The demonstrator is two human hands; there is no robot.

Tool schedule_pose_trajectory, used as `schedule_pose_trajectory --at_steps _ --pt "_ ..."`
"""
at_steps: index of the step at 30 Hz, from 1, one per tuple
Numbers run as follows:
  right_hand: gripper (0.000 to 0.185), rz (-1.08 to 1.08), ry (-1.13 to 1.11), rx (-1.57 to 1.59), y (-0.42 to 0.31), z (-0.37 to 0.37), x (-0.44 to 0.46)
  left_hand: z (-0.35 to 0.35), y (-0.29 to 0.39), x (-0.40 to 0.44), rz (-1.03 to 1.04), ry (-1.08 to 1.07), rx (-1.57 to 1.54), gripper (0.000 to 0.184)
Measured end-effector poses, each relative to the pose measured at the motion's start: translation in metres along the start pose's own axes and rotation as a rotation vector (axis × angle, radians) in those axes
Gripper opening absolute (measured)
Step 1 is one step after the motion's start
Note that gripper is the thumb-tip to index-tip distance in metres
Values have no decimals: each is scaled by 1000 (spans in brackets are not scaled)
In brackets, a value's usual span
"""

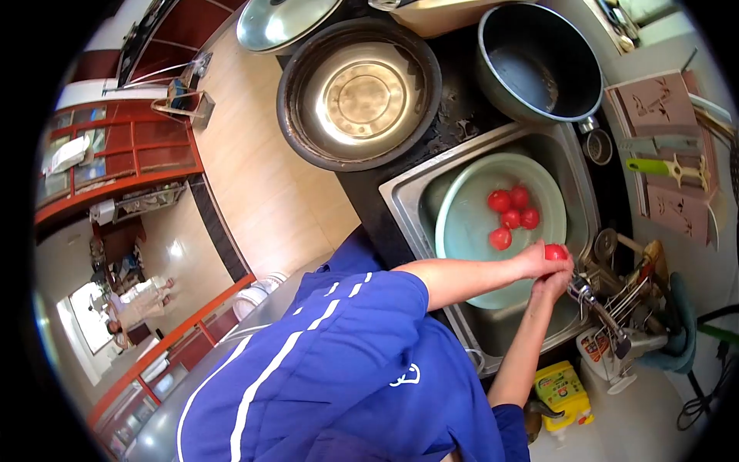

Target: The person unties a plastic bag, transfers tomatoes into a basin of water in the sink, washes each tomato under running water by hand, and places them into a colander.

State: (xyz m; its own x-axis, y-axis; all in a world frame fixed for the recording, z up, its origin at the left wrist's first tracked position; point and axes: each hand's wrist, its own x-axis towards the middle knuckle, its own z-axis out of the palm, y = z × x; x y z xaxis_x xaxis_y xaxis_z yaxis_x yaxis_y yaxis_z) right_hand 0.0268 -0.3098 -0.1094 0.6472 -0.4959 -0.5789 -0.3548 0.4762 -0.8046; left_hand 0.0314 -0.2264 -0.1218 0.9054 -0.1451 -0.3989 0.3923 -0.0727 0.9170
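Note:
A red tomato [555, 252] is held between my two hands beside the faucet [586, 292]. My left hand [533, 260] is closed around one side of it. Against the other side is my right hand [553, 282], its fingers curled and partly hidden. Both hands are over the edge of a pale green basin [450, 208] standing in the steel sink [493, 368]. Several more red tomatoes [510, 219] lie in the basin, grouped near its middle.
Left of the sink are a wide dark-rimmed pan [296, 127], a deep dark pot [531, 61] and a glass lid [285, 23]. Knives and a green-handled peeler [662, 167] hang on the wall. A yellow bottle [564, 393] stands right of the sink, near a utensil rack [616, 300].

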Motion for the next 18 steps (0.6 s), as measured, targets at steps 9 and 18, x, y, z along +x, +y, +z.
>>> schedule_pose_trajectory --at_steps 9,18 --pt "37 -470 -201 -668 -9 17 -36 -35 32 13 -580 -267 -305 62" --pt "34 -254 -19 -278 2 10 -31 -25 49 5 -344 -189 -310 40"
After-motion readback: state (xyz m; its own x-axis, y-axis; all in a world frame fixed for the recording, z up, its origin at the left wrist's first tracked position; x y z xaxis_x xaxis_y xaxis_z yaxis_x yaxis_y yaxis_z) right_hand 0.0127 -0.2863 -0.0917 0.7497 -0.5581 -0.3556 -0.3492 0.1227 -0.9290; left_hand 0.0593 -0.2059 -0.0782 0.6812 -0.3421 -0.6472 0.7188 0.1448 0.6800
